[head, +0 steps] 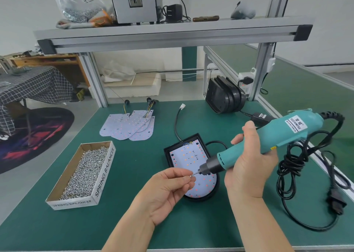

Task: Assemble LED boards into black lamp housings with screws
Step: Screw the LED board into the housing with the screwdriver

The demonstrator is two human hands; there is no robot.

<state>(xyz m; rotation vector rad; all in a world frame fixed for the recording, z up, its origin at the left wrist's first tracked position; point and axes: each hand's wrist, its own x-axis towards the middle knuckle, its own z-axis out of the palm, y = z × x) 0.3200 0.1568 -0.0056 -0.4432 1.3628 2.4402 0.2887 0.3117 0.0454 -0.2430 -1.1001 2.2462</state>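
White walls [325, 12] at twelve. At nine, grey floor [19, 182] carries a dark round rug [38, 136], a checked-cloth table [34, 84] and, behind it, perhaps a wooden desk [57, 63].

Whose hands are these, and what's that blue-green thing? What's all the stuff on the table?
No robot here: these are a person's two hands, filmed by a camera on their head looking down at a green table. The right hand holds a teal electric screwdriver; the left hand pinches a screw at its tip. Below them a white LED board lies in a black lamp housing. The cardboard box at the left is full of screws; spare LED boards lie beyond it.
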